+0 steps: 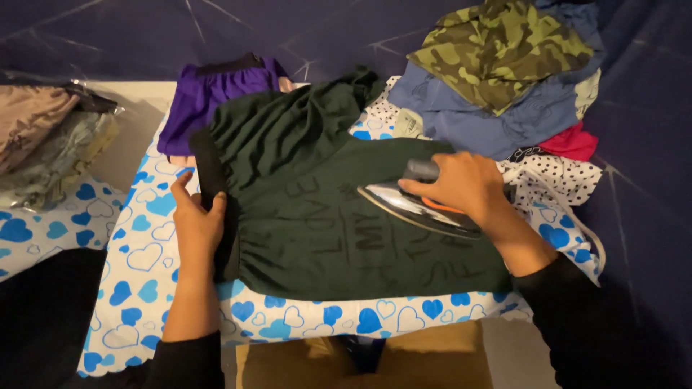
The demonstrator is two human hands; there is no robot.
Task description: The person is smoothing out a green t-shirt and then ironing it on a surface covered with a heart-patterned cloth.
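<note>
**Pressing a dark green garment**

Head view: the right hand (461, 184) is closed around the handle of an iron (418, 205), whose soleplate rests on the dark green garment (324, 216) spread over a heart-patterned cover (151, 288). The left hand (196, 223) lies flat and open on the garment's black waistband (211, 173), pinning it. Ironing looks to be mid-pass; a further stroke would call for keeping the cloth taut. At far left, a clear plastic bag (50, 137) holds folded fabric. A pile of clothes (504, 79) lies behind the iron.
</note>
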